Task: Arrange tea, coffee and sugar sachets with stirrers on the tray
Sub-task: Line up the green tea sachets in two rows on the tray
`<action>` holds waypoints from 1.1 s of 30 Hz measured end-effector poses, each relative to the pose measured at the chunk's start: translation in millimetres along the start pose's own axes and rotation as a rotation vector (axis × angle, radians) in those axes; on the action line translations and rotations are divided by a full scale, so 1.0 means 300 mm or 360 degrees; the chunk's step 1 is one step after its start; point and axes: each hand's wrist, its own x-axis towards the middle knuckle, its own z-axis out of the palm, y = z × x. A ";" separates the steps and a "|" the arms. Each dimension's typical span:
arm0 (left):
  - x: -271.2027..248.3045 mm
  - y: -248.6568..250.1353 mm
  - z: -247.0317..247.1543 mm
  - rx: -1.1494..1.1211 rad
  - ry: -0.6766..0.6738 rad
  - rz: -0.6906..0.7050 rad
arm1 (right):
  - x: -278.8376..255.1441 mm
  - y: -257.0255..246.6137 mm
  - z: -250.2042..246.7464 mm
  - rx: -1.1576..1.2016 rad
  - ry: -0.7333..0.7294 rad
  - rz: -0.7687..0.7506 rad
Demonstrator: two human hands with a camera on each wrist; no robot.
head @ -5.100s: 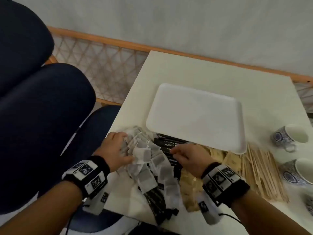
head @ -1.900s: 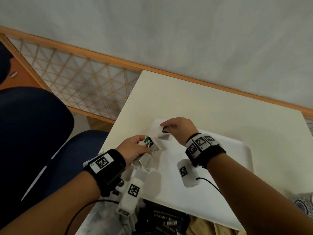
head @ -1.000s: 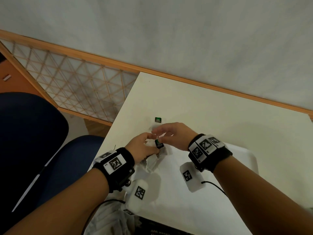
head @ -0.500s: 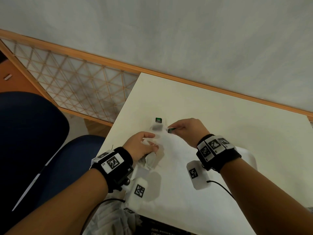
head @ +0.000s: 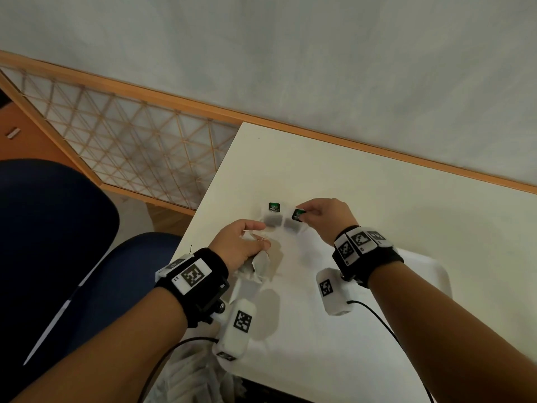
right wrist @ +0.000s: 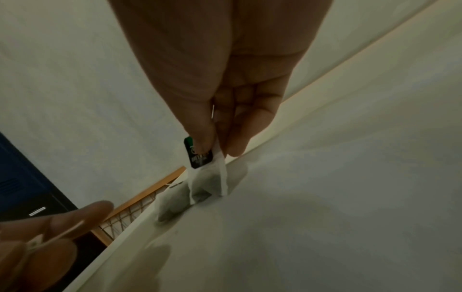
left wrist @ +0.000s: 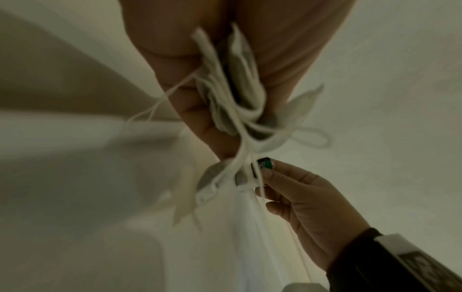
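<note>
1 tea bag (head: 272,218) lies on the tray (head: 348,330); the right hand (head: 327,218) pinches a 2nd bag's tag (head: 297,214); the left hand (head: 239,245) grips a bunch of tea bags (left wrist: 232,94); coffee, sugar, stirrers seemingly remain

You have a cream table (head: 363,205) running from the near edge to the far right, its far side meeting a pale wall (head: 290,53) along an orange-brown wooden rail (head: 377,149). To your left, a wooden-framed lattice panel (head: 130,146) with a diamond pattern stands beside the table's left edge. Nearer on the left sits a dark blue chair (head: 58,228), its seat reaching toward the table's near left corner. An orange-brown floor (head: 29,144) shows at far left.
</note>
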 end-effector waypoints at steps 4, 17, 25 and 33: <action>0.007 0.000 0.003 -0.0018 0.0008 0.0012 | 0.016 -0.002 0.002 -0.0076 0.0003 -0.0022; 0.004 0.009 0.027 -0.0138 0.0091 0.0058 | -0.153 -0.017 0.086 0.0026 0.0080 -0.0538; -0.011 0.002 0.016 -0.0010 0.0117 0.0080 | -0.212 0.003 0.116 -0.0110 -0.0217 -0.0539; -0.009 0.010 0.025 -0.0059 0.0133 0.0030 | -0.114 0.034 0.089 -0.0112 0.0073 -0.0513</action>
